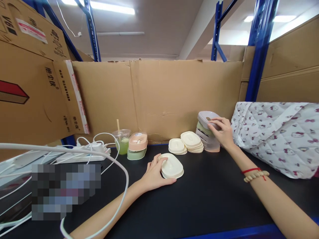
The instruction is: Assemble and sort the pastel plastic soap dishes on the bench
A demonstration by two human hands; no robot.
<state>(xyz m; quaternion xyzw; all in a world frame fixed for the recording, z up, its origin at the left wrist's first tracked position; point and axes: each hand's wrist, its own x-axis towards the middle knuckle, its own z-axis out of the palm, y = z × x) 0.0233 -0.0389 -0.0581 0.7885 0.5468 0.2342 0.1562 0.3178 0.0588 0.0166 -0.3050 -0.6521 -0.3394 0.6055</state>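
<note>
On the black table (199, 205), my left hand (155, 173) grips a cream lid-like piece (171, 165) by its left side, fingers on top and thumb at the front edge. My right hand (221, 130) holds the rim of a pale lavender ring-shaped piece (208, 117) at the top of a stack of coloured pieces (210, 143). The lavender piece is tilted; whether it touches the stack is unclear. Just left of the stack lie a pile of cream lids (191, 140) and a smaller cream pile (176, 146).
A cup of green drink (123, 146) stands beside pink and green boxes (137, 146). White cables and a power strip (82, 156) cover the left, one cable looping over my left forearm. A patterned bag (276, 136) lies right; a cardboard wall (174, 99) closes the back.
</note>
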